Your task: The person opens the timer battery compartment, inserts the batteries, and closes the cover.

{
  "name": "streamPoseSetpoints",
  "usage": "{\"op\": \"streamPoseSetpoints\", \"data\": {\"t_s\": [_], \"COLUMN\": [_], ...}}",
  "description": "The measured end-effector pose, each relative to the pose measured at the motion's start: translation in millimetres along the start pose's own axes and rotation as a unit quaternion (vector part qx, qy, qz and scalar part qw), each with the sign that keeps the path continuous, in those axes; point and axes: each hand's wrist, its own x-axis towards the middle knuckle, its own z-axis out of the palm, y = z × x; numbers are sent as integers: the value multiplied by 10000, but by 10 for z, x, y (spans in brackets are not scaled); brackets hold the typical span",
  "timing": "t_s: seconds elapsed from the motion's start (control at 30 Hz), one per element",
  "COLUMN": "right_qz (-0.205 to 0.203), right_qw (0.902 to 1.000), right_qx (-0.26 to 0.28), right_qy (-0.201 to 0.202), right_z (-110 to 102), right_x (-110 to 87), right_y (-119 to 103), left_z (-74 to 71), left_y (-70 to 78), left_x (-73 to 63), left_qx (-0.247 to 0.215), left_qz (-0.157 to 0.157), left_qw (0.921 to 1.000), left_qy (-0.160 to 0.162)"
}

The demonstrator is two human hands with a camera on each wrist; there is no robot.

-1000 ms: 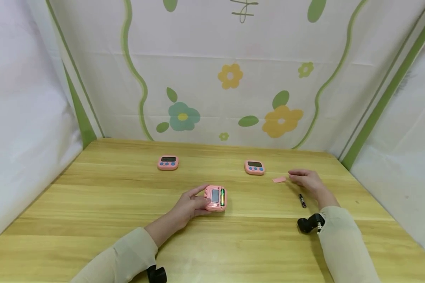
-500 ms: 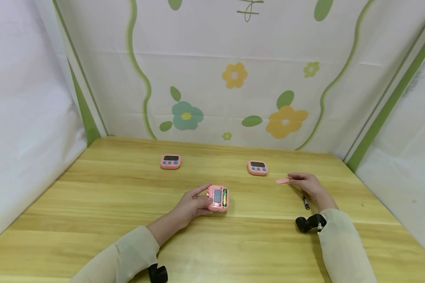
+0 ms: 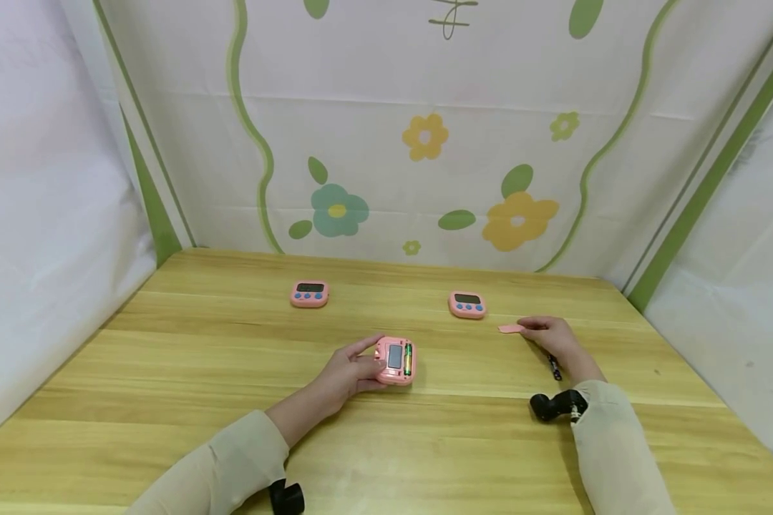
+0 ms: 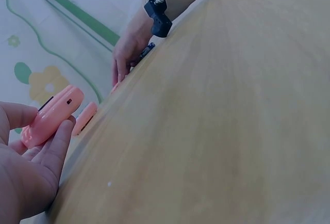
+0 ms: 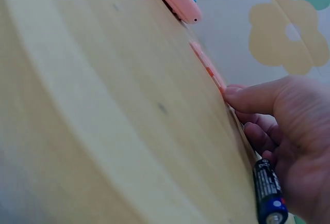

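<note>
My left hand [image 3: 351, 370] grips a pink digital timer [image 3: 394, 360], its back turned up; a green battery [image 3: 408, 360] sits in its uncovered battery slot. In the left wrist view the timer's edge faces the camera, raised off the tabletop between thumb and fingers. Over on the right, my right hand [image 3: 557, 342] pinches one end of a thin pink battery cover [image 3: 508, 329], low at the tabletop. A dark loose battery [image 5: 269, 195] lies below that hand, partly hidden by it in the head view.
Two more pink timers with blue buttons lie face up at the back, a left one [image 3: 310, 294] and a right one [image 3: 467, 305]. Flower-printed fabric [image 3: 361, 143] stands behind the wooden table [image 3: 167, 400], with white fabric at both sides.
My right hand has moved left and closed its fingertips on the end of the pink battery cover. My left hand keeps holding the timer in nearly the same place.
</note>
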Motion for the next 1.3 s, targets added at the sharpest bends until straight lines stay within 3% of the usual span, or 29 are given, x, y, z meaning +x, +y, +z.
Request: {"op": "streamPoseSetpoints", "data": {"t_s": [0.17, 0.4, 0.87, 1.1, 1.3], "right_qz": [-240, -84, 86, 5, 292], "right_qw": [9992, 9987, 9996, 9996, 9974], "right_qx": [-253, -407, -49, 59, 572], "right_qy": [199, 306, 277, 260, 322], "right_z": [19, 26, 37, 32, -8], "right_x": [-3, -19, -31, -14, -56], "right_y": [7, -1, -85, -73, -102], "left_z": [-3, -2, 14, 7, 6], "left_y": [-3, -4, 2, 7, 10], "left_x": [4, 5, -5, -13, -15], "left_qx": [-3, -16, 19, 107, 98], "left_qz": [19, -5, -56, 12, 32], "left_qw": [10000, 10000, 9999, 9999, 9999], "left_qy": [-10, -23, 83, -9, -51]}}
